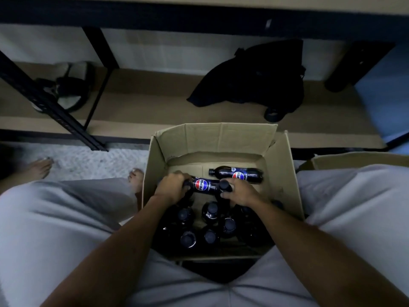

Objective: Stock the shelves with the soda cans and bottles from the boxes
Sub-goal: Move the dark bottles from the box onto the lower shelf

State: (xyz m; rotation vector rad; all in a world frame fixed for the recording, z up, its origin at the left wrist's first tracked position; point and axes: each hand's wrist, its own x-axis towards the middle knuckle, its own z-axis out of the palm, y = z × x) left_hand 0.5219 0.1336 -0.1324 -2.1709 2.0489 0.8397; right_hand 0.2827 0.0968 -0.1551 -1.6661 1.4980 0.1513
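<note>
Much of what I see is dim, and the near end of the open cardboard box (pixel 285 173) sits in shadow under my wrists, so the upright bottles (pixel 210 237) there show mostly as dark caps; I count about seven, though some may be hidden behind my forearms. Two more bottles lie on their sides. One, the held bottle (pixel 204 185), runs between my hands with its Pepsi label up. My left hand (pixel 171 188) is curled round one end of it, covering that end, and my right hand (pixel 240 193) has its fingers wrapped at the other end by a cap; I cannot tell for sure whether that cap belongs to this bottle or to an upright one beneath. The second lying bottle (pixel 238 174) rests on the box floor just beyond my right hand, not touched.

Beyond both hands, the low shelf (pixel 155 103) carries one dark bag (pixel 254 76) ahead of my right hand and one pair of sandals (pixel 68 87) far out past my left. A second box (pixel 358 160) is cut off at the right edge.
</note>
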